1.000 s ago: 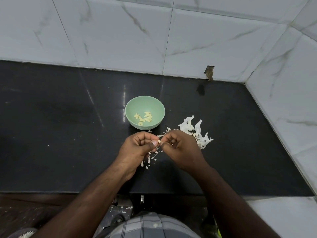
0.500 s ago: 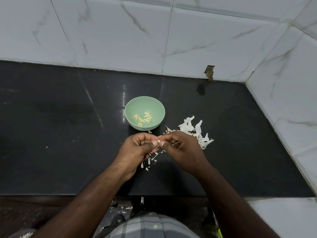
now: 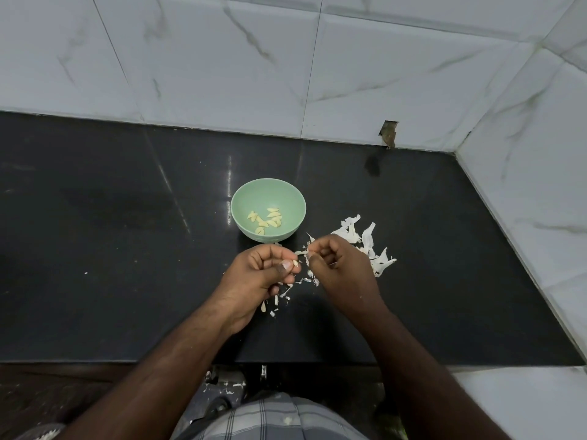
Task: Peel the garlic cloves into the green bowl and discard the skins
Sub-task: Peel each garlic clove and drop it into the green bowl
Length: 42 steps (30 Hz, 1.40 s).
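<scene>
Right now, clove: a small pale garlic clove (image 3: 295,264) is sitting pinched at the tips of the left hand (image 3: 265,274), just this side of the bowl; it is too small to tell which way its long axis is running.
Left hand: thumb and curled fingers are pressing together on the clove, palm turning up.
Right hand: the right hand (image 3: 341,265) is pinching a strip of skin (image 3: 301,252) between thumb and forefinger, the other fingers curling in; the two hands are sitting just beside each other, tips nearly touching.
Green bowl: the green bowl (image 3: 244,195) is standing upright just beyond the hands, holding peeled cloves (image 3: 266,220) lying at mixed angles.
Skins: a heap of white skins (image 3: 365,242) is lying right of the bowl, partly behind the right hand; smaller scraps (image 3: 276,300) are lying under the hands.
Counter: everything is resting on a black counter (image 3: 111,249) against marbled white tiles (image 3: 222,58).
Writing: none I can read.
</scene>
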### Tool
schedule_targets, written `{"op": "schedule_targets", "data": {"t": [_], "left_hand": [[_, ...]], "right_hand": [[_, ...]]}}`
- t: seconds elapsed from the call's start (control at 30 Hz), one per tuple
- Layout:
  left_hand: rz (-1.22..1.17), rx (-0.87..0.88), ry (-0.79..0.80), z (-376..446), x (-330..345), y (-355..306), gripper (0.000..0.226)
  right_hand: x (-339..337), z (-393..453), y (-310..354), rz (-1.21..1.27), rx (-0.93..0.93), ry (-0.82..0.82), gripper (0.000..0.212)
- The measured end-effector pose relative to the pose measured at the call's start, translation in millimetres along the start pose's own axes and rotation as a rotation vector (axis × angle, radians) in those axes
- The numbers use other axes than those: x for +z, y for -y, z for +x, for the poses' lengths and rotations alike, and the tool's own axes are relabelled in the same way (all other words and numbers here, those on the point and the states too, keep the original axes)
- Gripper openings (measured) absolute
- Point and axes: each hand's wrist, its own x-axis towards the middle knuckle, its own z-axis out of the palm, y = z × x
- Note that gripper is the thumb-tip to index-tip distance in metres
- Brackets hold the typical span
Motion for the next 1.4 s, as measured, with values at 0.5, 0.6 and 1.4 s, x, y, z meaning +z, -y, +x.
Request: {"op": "schedule_targets", "data": {"t": [0.5,0.6,1.4], "left_hand": [[-0.078,-0.049,-0.060,3,-1,-2,0.020],[-0.076,0.002,-0.049,2,-3,0,0.020],[0.324,0.431,-0.003,-1,-5,10,0.013]], "right_hand": [[-5,-3,2,0.084,-0.133,0.159,0.020],[-4,-3,5,0.103,-0.053,0.147,0.020],[-6,-2,15,0.629,0.637,0.417,0.014]]}}
